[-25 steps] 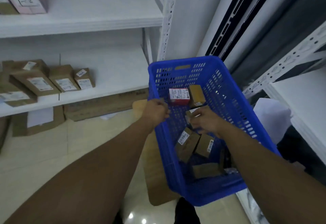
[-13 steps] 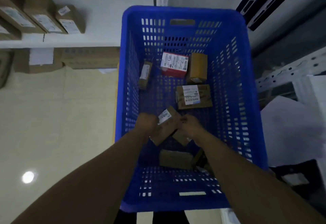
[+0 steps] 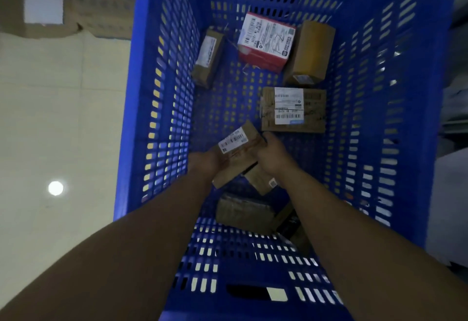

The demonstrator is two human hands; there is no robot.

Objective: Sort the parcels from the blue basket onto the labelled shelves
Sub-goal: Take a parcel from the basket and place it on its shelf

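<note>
Your left hand (image 3: 205, 162) and right hand (image 3: 272, 155) clasp small brown parcel (image 3: 239, 156) by opposite ends, fingers curled, label up, tilted. Parcel inside blue basket (image 3: 162, 98), mid-floor. Red box (image 3: 266, 39) and flat labelled parcel (image 3: 293, 109) beyond.

One blue basket (image 3: 405, 118) fills the frame. Seven parcels can be counted inside it. One is a red-and-white box (image 3: 266, 39) at upper centre. Six are brown: the left-wall parcel (image 3: 209, 57), tall parcel (image 3: 310, 50), flat labelled parcel (image 3: 314, 108), centre parcel (image 3: 238, 153), small parcel (image 3: 260, 181) and low parcel (image 3: 243, 212). A possible eighth at lower right is too dark to tell. Two grips show: left grip (image 3: 205, 161) and right grip (image 3: 272, 156).
</note>
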